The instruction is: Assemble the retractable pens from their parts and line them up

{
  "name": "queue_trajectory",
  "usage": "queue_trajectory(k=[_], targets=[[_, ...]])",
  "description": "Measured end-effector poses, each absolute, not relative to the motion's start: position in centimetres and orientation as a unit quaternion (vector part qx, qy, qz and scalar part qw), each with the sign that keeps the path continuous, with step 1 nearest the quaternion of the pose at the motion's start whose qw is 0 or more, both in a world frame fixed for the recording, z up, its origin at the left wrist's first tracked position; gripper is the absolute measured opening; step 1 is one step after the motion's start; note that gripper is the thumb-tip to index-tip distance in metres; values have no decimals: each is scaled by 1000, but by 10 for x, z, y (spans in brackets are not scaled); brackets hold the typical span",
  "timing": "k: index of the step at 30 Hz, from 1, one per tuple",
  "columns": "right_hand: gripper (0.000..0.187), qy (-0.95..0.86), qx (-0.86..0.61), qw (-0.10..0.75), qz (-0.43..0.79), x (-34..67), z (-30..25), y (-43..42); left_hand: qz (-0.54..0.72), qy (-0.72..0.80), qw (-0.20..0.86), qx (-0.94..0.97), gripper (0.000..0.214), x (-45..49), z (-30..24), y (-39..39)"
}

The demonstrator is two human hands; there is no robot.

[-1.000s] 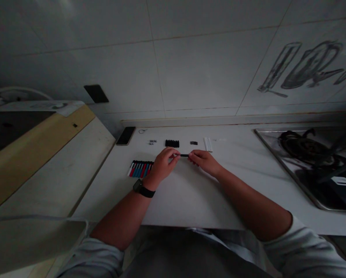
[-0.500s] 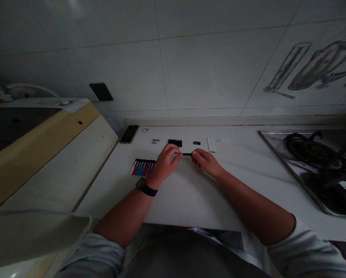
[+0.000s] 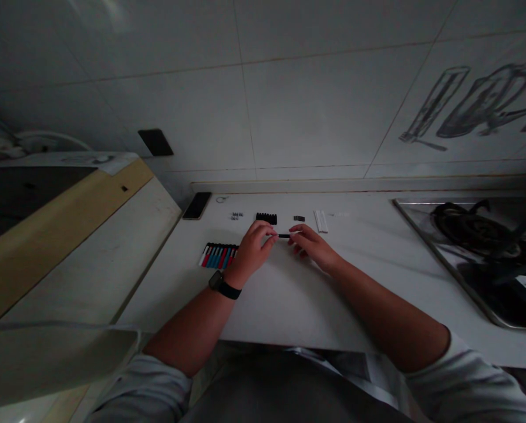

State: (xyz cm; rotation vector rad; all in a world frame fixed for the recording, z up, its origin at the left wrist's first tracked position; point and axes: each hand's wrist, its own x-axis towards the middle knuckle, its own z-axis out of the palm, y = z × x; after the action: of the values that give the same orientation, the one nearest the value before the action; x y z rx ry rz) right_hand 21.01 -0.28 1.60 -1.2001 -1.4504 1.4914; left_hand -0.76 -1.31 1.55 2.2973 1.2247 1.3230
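A short, thin black pen barrel (image 3: 283, 236) lies level between my two hands, above the white counter. My left hand (image 3: 256, 242) pinches its left end between thumb and fingertips. At its right end are the thumb and forefinger of my right hand (image 3: 312, 245), closed on it while the other fingers curl loosely below. Left of my left hand is a row of pens (image 3: 218, 255) with black tops and white, red and blue bodies, partly covered by that hand. Just beyond my hands are a row of black pen parts (image 3: 266, 218) and some small dark pieces (image 3: 299, 218).
Thin white sticks (image 3: 320, 221) and small metal pieces (image 3: 236, 215) lie farther back on the counter (image 3: 289, 305). A phone (image 3: 197, 205) rests at the back left, beside a ring-like item (image 3: 221, 200). A gas stove (image 3: 443, 258) is at the right; a tiled wall rises behind.
My right hand's fingers have loosened and spread slightly at the barrel's right end. My left hand keeps its pinch in nearly the same place.
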Motion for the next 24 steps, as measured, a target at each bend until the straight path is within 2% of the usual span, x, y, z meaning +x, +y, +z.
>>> queue_trajectory(k=[5,8,11,13,16,20,24], targets=[[50,-577,-473,332,577,209,11,-1,446,418,117,783,3,-6,13,-13],[39,-611,-472,365,520,210,5,2,461,423,141,767,3,-5,10,-11],[28,-667,-466,412,410,211,1,2,485,444,199,727,4,0,4,-8],[24,-693,-455,439,347,211,-1,1,496,459,244,695,6,2,0,-7],[24,-689,-454,466,318,211,-2,0,511,475,273,662,9,-4,3,-3],[25,-682,-454,474,322,212,-6,1,512,519,197,656,10,-40,30,14],[24,-705,-448,454,311,213,-9,2,413,558,70,716,11,-87,53,43]])
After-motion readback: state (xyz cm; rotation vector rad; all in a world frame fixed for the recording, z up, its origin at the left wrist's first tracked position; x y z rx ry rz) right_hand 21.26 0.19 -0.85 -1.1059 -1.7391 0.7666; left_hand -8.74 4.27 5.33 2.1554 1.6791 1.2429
